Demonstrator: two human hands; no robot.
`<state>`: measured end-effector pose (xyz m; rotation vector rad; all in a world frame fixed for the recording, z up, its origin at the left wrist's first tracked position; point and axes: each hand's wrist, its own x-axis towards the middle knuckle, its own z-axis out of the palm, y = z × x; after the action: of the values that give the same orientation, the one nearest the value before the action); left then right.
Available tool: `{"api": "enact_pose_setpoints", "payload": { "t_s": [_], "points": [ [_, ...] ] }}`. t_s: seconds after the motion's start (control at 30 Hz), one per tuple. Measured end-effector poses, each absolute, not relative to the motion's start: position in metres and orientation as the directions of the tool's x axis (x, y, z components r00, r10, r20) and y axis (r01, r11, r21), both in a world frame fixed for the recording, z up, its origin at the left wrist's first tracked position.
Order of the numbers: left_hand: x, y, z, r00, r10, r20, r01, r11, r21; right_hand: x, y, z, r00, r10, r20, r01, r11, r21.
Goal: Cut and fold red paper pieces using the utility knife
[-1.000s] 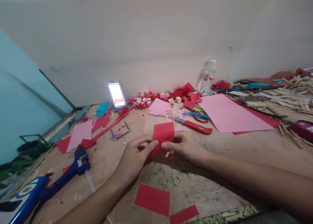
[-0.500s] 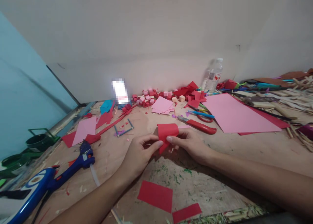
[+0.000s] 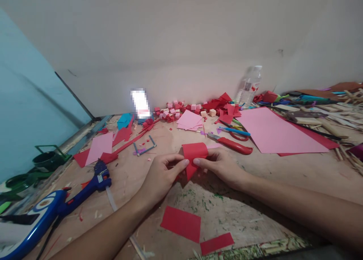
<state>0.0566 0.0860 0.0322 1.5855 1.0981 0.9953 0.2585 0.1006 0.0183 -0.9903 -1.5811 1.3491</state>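
Observation:
A piece of red paper, bent over in a curve at its top, is held up between both hands above the table. My left hand pinches its left side, thumb in front and fingers behind. On the other side my right hand grips it the same way, the thumb pressed to the front. A pointed corner of the paper hangs below the thumbs. The fingers behind the sheet are partly hidden. On the table nearer to me lie a red paper rectangle and a narrower red strip.
A blue glue gun lies at left. Beyond the hands are a red-handled utility knife, pink paper squares, small paper cubes and a lit phone. Large pink paper and a plastic bottle stand to the right.
The paper's lower corner now hangs a little further down and more pointed between the thumbs. Both hands keep their hold; the view has shifted slightly.

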Motion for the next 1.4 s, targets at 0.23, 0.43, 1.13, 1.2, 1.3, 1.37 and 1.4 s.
{"api": "enact_pose_setpoints", "payload": {
  "t_s": [0.23,0.43,1.13,1.2,1.3,1.37,1.4],
  "points": [
    [0.0570,0.0831,0.0339,0.257,0.955,0.147,0.191,-0.199,0.961,0.2592,0.1022,0.0166,-0.367,0.927,0.074,0.028,0.091,-0.995],
    [0.0571,0.0852,0.0341,0.216,0.964,0.158,0.185,-0.199,0.962,0.2596,0.1019,0.0160,-0.379,0.925,0.035,-0.036,0.023,-0.999],
    [0.0617,0.0816,0.0332,0.191,0.974,0.121,0.083,-0.139,0.987,0.2607,0.1012,0.0176,-0.483,0.875,0.022,0.089,0.074,-0.993],
    [0.0628,0.0814,0.0334,0.198,0.974,0.111,0.068,-0.127,0.990,0.2609,0.1010,0.0181,-0.486,0.874,0.009,0.090,0.060,-0.994],
    [0.0637,0.0825,0.0332,0.175,0.977,0.121,0.059,-0.133,0.989,0.2610,0.1016,0.0178,-0.484,0.875,0.011,0.065,0.049,-0.997],
    [0.0642,0.0830,0.0331,0.146,0.979,0.141,0.060,-0.151,0.987,0.2606,0.1019,0.0180,-0.508,0.861,0.019,0.058,0.057,-0.997],
    [0.0645,0.0828,0.0332,0.139,0.980,0.145,0.057,-0.154,0.986,0.2602,0.1018,0.0184,-0.529,0.849,0.021,0.058,0.061,-0.996]
  ]
}}
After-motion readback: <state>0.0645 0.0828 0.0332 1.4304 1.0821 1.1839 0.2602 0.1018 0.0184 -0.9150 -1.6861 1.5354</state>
